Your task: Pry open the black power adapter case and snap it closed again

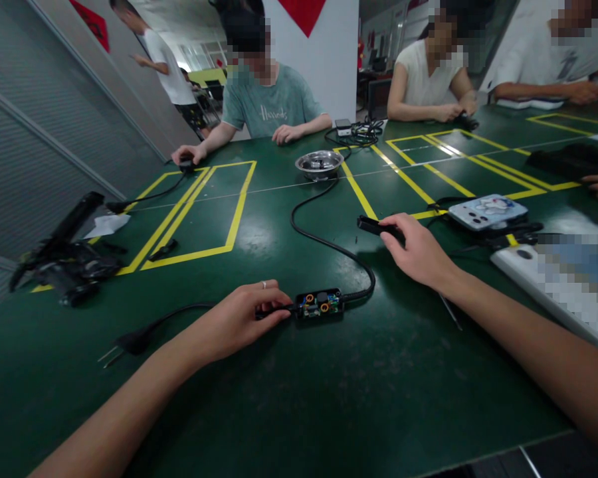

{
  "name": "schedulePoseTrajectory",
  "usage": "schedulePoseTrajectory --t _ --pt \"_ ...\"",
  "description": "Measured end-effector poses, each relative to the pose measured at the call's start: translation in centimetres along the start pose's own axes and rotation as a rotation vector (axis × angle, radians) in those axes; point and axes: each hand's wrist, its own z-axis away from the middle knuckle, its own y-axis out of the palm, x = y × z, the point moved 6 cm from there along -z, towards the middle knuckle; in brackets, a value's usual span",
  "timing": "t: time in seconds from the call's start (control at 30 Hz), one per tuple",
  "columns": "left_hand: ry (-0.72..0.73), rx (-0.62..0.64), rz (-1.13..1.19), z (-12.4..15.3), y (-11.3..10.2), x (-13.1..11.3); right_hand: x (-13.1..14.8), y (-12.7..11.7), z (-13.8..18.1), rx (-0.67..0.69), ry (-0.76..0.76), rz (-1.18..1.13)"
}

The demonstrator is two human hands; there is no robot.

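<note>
My left hand (249,311) pinches the black power cord just left of an open black casing. Inside that casing lies a circuit board (321,303) with copper coils and small parts facing up. From the casing's right end a black cable (361,265) curves away toward the metal bowl. Left of my wrist, the cord ends in a two-pin plug (132,340) on the table. My right hand (413,247) grips a black plastic cover (371,226) by its end, right of and beyond the board. Under my right forearm a thin metal rod (451,312) sticks out, its other end hidden.
A metal bowl (319,163) with small parts stands mid-table. Black parts (72,265) are heaped at left. A patterned phone (488,211) and a white box (553,285) lie at right. Yellow tape (239,206) marks the green table (299,398). Several people sit across it.
</note>
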Motion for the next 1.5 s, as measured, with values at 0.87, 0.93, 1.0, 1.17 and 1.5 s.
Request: schedulePoseTrajectory --t 0.87,0.93,1.0,1.17,1.5 --pt "-0.002 0.014 0.0 0.0 0.1 0.2 7.5 2.4 3.1 0.452 -0.115 -0.212" --pt "0.004 0.023 -0.01 0.0 0.0 0.0 8.8 3.3 3.3 0.477 -0.175 -0.199" --pt "0.012 0.026 -0.027 -0.1 0.0 -0.2 9.8 4.4 3.7 0.507 -0.242 -0.133" --pt "0.034 0.034 -0.056 -0.2 0.0 -0.1 10.7 5.9 4.3 0.524 -0.332 0.047" --pt "0.075 -0.419 -0.235 0.7 -1.9 -2.1 5.5 0.0 1.3 0.132 -0.092 0.109"
